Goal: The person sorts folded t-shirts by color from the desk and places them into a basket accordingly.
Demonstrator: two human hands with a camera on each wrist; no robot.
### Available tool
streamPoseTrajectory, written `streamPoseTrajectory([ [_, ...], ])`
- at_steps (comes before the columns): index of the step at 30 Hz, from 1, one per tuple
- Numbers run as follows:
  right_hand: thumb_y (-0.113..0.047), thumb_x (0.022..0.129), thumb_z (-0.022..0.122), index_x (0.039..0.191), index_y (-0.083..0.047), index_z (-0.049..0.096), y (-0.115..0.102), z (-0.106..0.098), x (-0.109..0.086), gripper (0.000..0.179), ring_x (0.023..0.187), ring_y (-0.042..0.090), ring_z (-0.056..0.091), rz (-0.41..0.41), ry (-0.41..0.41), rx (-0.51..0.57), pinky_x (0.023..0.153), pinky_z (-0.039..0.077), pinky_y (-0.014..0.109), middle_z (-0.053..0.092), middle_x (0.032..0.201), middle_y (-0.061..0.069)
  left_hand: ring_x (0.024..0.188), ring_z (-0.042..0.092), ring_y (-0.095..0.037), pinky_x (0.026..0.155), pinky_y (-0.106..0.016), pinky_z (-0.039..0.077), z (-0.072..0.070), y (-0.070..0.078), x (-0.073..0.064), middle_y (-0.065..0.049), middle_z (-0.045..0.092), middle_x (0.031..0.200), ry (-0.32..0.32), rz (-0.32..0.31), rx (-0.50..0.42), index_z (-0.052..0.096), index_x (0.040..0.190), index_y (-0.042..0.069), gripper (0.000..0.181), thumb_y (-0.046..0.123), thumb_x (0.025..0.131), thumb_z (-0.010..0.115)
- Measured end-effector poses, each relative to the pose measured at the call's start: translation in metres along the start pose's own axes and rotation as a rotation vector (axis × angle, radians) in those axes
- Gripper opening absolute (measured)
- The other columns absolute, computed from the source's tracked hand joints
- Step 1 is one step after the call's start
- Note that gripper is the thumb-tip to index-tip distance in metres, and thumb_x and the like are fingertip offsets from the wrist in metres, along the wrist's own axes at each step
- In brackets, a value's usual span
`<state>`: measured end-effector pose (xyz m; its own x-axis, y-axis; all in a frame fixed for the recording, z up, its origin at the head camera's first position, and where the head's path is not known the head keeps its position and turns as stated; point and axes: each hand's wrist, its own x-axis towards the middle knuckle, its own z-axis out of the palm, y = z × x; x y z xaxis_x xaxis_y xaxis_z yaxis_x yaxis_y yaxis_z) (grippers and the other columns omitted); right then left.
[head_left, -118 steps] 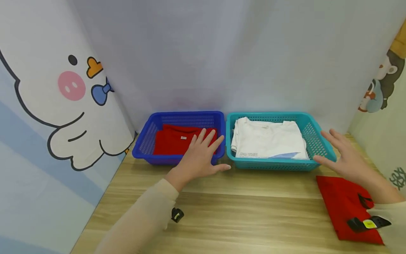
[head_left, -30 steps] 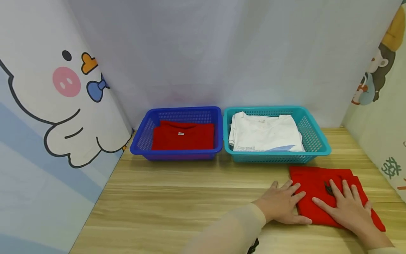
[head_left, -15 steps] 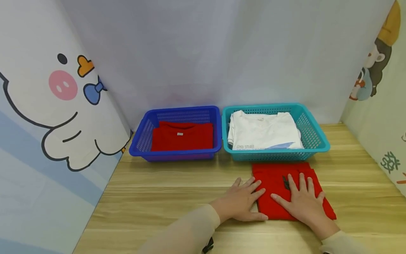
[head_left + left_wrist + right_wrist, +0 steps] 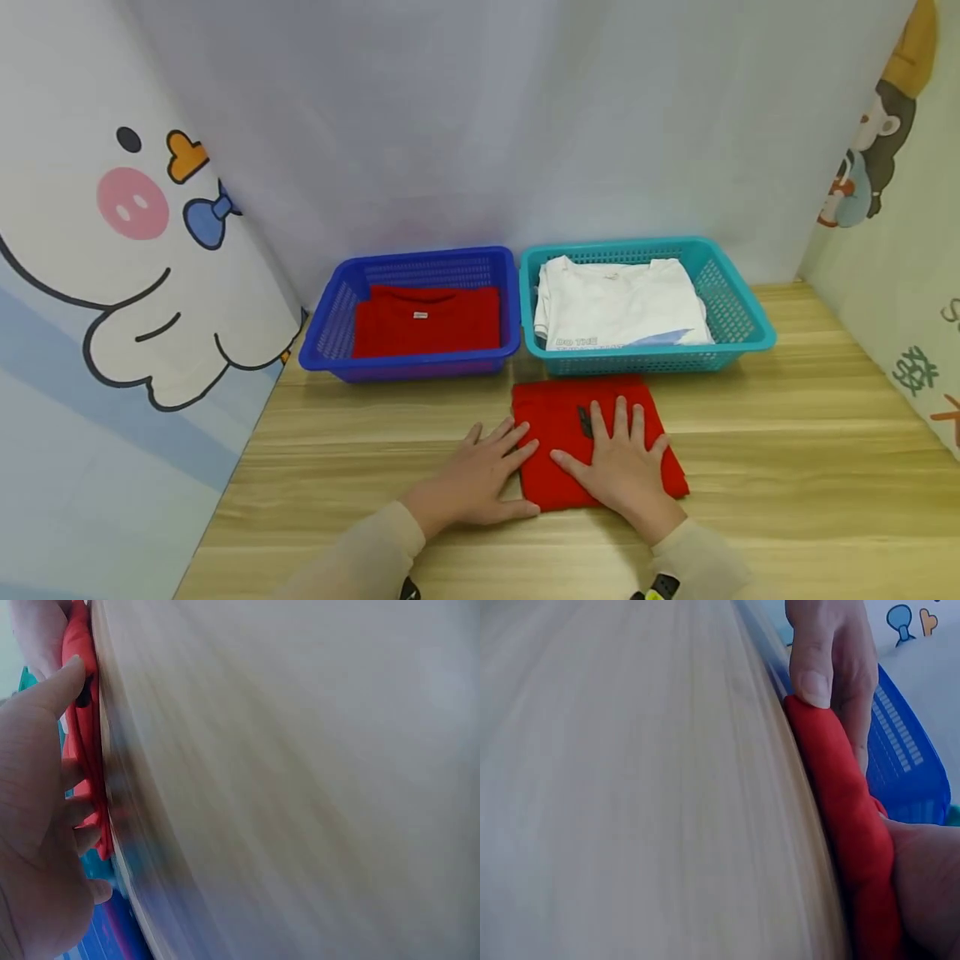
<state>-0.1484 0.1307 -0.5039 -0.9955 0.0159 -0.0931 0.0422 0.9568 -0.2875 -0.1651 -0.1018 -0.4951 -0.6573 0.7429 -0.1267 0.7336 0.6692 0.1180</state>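
A folded red garment (image 4: pixel 551 475) with a small dark mark lies flat on the wooden table, in front of the teal basket. My right hand (image 4: pixel 622 467) rests on top of it with fingers spread. At its left edge my left hand (image 4: pixel 480 479) touches the cloth, the fingers extended and the thumb by the near corner. In the left wrist view the garment (image 4: pixel 88 742) shows edge-on beside the left fingers. The right wrist view shows the garment's thick folded edge (image 4: pixel 847 802) under the right hand, with the left hand (image 4: pixel 832 660) at its far end.
At the back stands a blue basket (image 4: pixel 412 364) holding a folded red shirt (image 4: pixel 427 329). Beside it on the right is a teal basket (image 4: pixel 652 360) with white T-shirts (image 4: pixel 618 304). A pale curtain hangs behind, and printed walls flank the table (image 4: pixel 810 467).
The red garment has slid left across the table, from the right side to near the middle, with both hands on it. Earlier, both hands were raised near the baskets.
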Motion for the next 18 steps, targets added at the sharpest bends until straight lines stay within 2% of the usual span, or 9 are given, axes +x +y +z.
streamPoseTrajectory([
  [9,-0.078,0.079,0.047,0.153,-0.012,0.024,-0.052,0.015,0.001,0.102,0.141,0.051,0.0,-0.014,-0.012,-0.029,0.095,-0.006,0.08,0.007,0.157,0.025,0.146,0.012,-0.027,0.11,-0.063,0.017,-0.001,-0.031,-0.041,-0.003,0.018,0.159,0.023,-0.024,-0.062,0.029,0.153,0.02,0.087,0.075,0.086,0.042],
  [14,-0.077,0.08,0.047,0.154,-0.015,0.024,-0.071,0.023,-0.005,0.099,0.14,0.053,0.0,-0.028,-0.02,-0.039,0.093,-0.006,0.081,0.007,0.158,0.025,0.146,0.012,-0.028,0.11,-0.063,0.017,-0.004,-0.042,-0.056,-0.003,0.021,0.158,0.013,-0.026,-0.064,0.033,0.151,0.02,0.087,0.072,0.084,0.049],
  [18,-0.076,0.081,0.046,0.153,-0.017,0.027,-0.077,0.024,-0.013,0.095,0.14,0.054,0.0,-0.05,-0.012,-0.036,0.092,-0.005,0.082,0.009,0.157,0.025,0.146,0.012,-0.028,0.11,-0.063,0.018,-0.007,-0.046,-0.063,-0.003,0.021,0.158,-0.001,-0.026,-0.062,0.034,0.151,0.019,0.088,0.072,0.083,0.051],
])
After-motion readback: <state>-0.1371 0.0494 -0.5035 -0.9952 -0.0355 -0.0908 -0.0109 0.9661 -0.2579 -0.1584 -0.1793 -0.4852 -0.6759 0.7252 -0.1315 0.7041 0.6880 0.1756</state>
